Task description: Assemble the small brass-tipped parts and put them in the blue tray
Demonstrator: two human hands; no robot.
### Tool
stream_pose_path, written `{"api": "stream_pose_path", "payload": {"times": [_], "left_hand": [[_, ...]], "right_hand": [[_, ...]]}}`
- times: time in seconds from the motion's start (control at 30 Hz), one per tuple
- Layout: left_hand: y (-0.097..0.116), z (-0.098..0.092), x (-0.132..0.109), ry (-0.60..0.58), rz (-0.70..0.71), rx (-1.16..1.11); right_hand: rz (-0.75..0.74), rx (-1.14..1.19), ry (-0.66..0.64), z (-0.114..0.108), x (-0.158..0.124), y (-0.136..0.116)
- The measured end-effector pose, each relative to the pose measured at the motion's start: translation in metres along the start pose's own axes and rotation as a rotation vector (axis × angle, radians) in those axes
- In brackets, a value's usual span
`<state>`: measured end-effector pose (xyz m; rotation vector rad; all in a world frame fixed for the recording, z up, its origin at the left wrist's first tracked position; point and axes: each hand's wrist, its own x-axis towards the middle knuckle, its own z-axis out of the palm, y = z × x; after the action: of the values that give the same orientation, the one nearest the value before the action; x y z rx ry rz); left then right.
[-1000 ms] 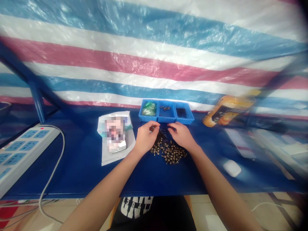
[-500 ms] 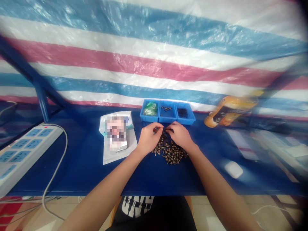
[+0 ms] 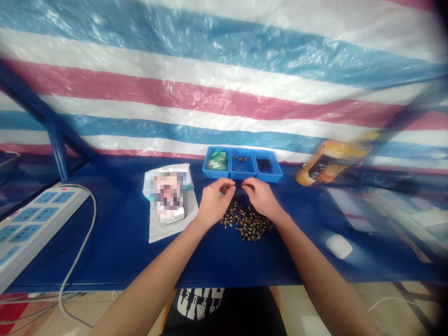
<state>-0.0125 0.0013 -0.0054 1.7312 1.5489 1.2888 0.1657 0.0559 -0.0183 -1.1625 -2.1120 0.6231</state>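
Note:
A loose pile of small bronze-coloured screws (image 3: 247,223) lies on the blue table (image 3: 115,247), just below a blue three-compartment tray (image 3: 242,178). The tray's left compartment holds green packets, its middle one small screws, and its right one dark small parts. My left hand (image 3: 215,204) and my right hand (image 3: 261,198) sit side by side over the pile's far end, fingertips curled inward. Anything pinched between the fingers is too small to make out.
A white packet with a blurred label (image 3: 170,203) lies left of the hands. Further left are a power strip (image 3: 35,219) and its white cable. An orange bottle (image 3: 331,162) lies at the back right, and a white oval object (image 3: 339,246) sits right of my arm. A striped tarp (image 3: 224,93) hangs behind.
My hands have drawn slightly closer together above the pile, with fingers curled inward. The screws and tray look about the same.

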Motion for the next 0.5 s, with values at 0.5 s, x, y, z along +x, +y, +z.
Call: {"api": "stream_pose_path", "payload": {"times": [0.5], "left_hand": [[-0.001,-0.001,0.0,-0.035,-0.001,-0.06]], "right_hand": [[0.076,0.441,-0.012,-0.006,-0.003,-0.013]]}}
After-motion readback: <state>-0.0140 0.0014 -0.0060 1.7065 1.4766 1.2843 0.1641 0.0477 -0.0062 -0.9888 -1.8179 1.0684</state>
